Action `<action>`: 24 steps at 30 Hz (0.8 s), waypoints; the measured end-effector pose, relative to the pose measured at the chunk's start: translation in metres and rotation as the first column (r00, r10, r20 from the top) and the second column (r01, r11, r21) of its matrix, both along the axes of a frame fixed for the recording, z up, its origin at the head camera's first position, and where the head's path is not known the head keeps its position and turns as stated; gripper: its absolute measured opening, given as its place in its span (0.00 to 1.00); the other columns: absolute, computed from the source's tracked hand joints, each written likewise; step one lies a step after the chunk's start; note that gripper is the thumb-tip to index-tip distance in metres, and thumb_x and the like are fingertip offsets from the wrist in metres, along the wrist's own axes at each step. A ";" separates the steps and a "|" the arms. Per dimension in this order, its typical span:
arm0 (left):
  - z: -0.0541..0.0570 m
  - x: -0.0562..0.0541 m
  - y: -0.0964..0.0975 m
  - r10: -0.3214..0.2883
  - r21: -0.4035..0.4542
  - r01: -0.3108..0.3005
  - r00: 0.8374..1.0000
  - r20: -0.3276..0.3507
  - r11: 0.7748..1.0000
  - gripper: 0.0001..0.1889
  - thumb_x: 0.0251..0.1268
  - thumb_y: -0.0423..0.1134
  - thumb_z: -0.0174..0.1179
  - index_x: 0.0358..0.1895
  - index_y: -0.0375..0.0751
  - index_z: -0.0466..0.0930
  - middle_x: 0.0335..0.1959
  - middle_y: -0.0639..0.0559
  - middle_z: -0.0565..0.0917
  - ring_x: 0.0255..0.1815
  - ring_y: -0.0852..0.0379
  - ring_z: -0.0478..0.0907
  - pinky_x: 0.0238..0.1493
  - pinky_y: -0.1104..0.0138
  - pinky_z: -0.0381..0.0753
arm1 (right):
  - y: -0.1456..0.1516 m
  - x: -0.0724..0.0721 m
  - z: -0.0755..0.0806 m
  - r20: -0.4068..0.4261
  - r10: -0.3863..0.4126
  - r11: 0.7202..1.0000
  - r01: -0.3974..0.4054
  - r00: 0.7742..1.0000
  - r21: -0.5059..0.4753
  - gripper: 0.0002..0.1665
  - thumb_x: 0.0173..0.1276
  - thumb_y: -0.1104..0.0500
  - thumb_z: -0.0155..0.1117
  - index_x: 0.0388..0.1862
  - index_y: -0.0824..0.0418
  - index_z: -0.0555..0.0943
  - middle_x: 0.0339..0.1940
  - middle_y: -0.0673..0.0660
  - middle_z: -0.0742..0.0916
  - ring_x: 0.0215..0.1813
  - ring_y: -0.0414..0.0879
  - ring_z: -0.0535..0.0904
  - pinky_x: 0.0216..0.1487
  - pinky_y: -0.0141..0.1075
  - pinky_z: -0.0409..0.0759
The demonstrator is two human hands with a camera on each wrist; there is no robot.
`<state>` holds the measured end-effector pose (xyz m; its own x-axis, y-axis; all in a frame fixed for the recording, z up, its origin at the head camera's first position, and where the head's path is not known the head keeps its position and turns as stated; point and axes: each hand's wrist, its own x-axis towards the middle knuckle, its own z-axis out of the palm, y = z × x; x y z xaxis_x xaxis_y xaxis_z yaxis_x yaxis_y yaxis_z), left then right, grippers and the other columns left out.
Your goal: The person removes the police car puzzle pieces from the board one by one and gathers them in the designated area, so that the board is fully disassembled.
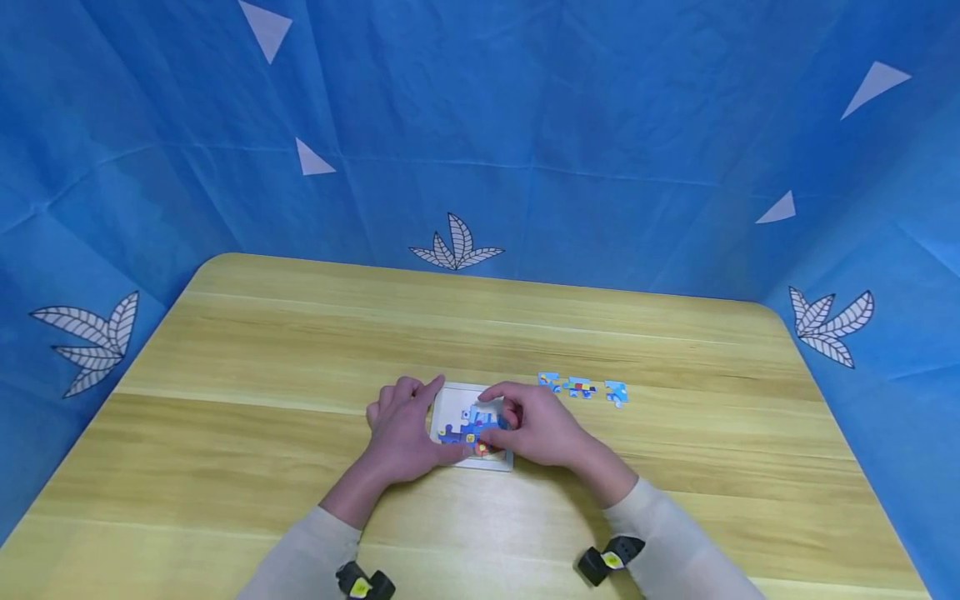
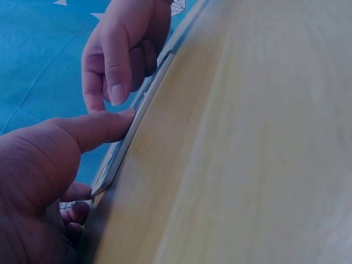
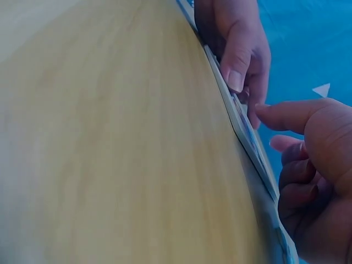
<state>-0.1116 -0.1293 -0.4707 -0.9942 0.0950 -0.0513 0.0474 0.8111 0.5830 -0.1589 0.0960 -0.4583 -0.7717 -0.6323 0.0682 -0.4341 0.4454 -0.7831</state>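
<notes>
A small white puzzle tray [image 1: 453, 400] lies on the table, with joined blue, purple and yellow jigsaw pieces [image 1: 470, 427] in its lower part. My left hand [image 1: 401, 433] holds the tray at its left side, the thumb reaching across the near edge and the index fingertip by the far left corner. Over the tray's right side is my right hand [image 1: 543, 423], its thumb and index finger apart above the pieces. Neither wrist view shows a piece between those two fingertips. In the right wrist view its other fingers [image 3: 297, 170] are curled in. The hand hides the tray's right part.
Three loose blue jigsaw pieces lie in a row right of the tray: a left one [image 1: 550, 381], a middle one [image 1: 581, 387] and a right one [image 1: 617, 392]. Beneath is a wooden table [image 1: 300, 350]; a blue patterned cloth [image 1: 600, 125] hangs behind and around it.
</notes>
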 end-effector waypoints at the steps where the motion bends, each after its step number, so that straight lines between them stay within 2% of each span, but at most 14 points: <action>1: 0.000 0.000 0.000 0.000 -0.001 0.000 1.000 0.000 1.000 0.57 0.40 0.63 0.77 0.76 0.44 0.64 0.57 0.48 0.68 0.55 0.46 0.58 0.49 0.54 0.52 | -0.001 0.000 0.000 0.009 0.001 1.000 -0.001 1.000 0.006 0.23 0.61 0.58 0.77 0.55 0.59 0.82 0.18 0.44 0.73 0.20 0.38 0.66 0.34 0.37 0.74; 12: 0.001 0.000 0.000 -0.006 -0.003 0.006 1.000 -0.008 1.000 0.57 0.40 0.64 0.77 0.76 0.43 0.64 0.56 0.48 0.67 0.55 0.46 0.58 0.49 0.53 0.52 | -0.005 -0.003 -0.001 0.024 0.032 0.996 -0.034 0.999 0.078 0.23 0.61 0.59 0.76 0.55 0.59 0.81 0.18 0.43 0.73 0.20 0.37 0.67 0.37 0.38 0.76; 24: 0.002 0.000 0.001 0.002 -0.020 -0.002 1.000 0.005 1.000 0.57 0.40 0.64 0.77 0.76 0.43 0.64 0.56 0.48 0.68 0.55 0.45 0.59 0.49 0.53 0.53 | -0.011 -0.001 -0.002 0.099 -0.047 0.994 0.036 0.994 0.102 0.21 0.59 0.61 0.78 0.51 0.57 0.82 0.19 0.44 0.73 0.21 0.37 0.67 0.38 0.38 0.74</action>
